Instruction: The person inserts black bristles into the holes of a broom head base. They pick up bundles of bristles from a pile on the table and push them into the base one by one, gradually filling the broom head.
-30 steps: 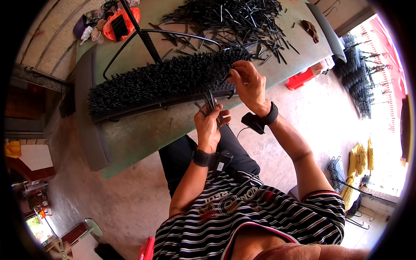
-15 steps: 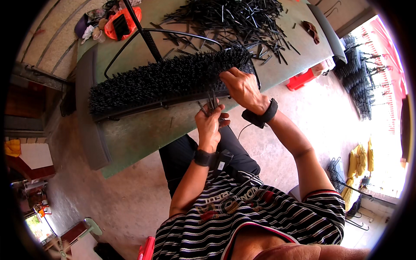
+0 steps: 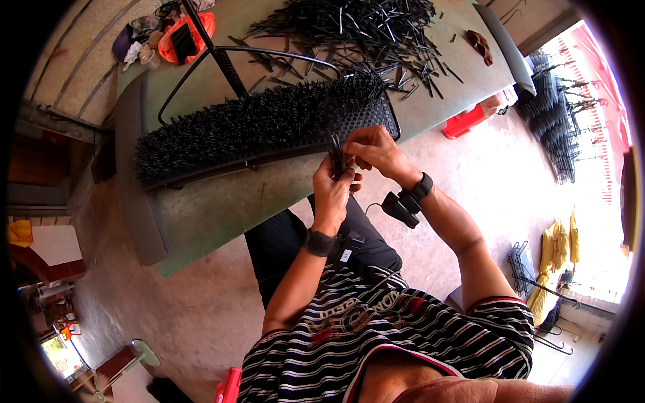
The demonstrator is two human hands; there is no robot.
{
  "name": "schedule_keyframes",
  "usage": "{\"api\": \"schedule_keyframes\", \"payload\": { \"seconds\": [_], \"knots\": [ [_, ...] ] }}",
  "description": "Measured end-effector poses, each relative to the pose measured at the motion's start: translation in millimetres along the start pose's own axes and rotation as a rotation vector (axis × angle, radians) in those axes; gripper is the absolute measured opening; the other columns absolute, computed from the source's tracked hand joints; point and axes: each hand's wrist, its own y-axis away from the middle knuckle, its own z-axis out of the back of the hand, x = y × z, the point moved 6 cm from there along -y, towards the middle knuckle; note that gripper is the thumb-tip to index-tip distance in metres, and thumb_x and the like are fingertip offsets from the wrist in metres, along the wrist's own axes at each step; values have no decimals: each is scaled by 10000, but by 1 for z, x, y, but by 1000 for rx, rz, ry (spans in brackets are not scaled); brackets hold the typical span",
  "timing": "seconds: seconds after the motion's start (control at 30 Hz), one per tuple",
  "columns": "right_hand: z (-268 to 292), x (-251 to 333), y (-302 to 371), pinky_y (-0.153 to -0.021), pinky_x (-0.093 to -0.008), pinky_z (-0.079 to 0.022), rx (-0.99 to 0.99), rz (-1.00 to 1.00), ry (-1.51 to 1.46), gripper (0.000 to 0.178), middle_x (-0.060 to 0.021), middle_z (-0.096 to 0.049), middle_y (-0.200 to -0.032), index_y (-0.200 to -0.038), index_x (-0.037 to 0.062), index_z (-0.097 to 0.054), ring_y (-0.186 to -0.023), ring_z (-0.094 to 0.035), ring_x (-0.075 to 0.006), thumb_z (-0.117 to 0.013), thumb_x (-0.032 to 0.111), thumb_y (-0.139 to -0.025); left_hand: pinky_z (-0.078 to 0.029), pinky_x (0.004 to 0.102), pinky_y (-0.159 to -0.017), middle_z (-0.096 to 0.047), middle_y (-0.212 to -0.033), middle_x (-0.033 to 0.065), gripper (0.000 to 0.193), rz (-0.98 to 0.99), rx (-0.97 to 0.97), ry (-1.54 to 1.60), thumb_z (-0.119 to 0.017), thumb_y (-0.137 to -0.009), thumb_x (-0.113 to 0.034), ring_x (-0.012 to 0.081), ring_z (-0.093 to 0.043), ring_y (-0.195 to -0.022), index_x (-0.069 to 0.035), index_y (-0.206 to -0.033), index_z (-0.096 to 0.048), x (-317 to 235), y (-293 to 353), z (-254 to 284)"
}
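My left hand [image 3: 332, 195] is closed around a bundle of thin black strips [image 3: 336, 156], which point upward past its fingers. Against the side of that bundle, my right hand [image 3: 376, 149] is closed in a pinch; what its fingertips hold is hidden. Just beyond both hands, a long black perforated panel [image 3: 371, 119] lies on the table. Dense upright black strips [image 3: 235, 127] cover most of the panel, while rows of bare holes show at its right end. Each wrist wears a black band.
A loose heap of black strips [image 3: 363, 30] spreads over the far part of the green table [image 3: 222, 208]. A black metal frame [image 3: 228, 67] rises behind the panel. An orange bag [image 3: 205, 30] sits at the far left, and a red stool [image 3: 463, 122] stands beyond the table's right edge.
My right hand has drawn back from the panel toward me, down to the bundle, uncovering the bare holes. My left hand has shifted slightly right, and its strips now stand more upright.
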Motion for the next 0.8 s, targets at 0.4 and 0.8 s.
{"api": "schedule_keyframes", "payload": {
  "seconds": [0.4, 0.8],
  "knots": [
    [43, 25, 0, -531, -242, -525, -451, 282, -197, 208, -135, -653, -768, -1061, -16, -460, -637, -657, -167, -532, 59, -881, -551, 306, -558, -644, -876, 82, 199, 96, -28, 183, -618, -814, -11, 194, -644, -667, -32, -1010, -589, 8, -10, 10],
    [39, 34, -18, -559, -300, -500, -567, 473, 295, 180, -156, -647, -778, -1045, 34, -480, -695, -671, -241, -529, 39, -872, -536, 310, -515, -640, -832, 72, 195, 94, -85, 222, -616, -814, -6, 194, -630, -620, -26, -1007, -608, 4, -9, 11]
  ]
}}
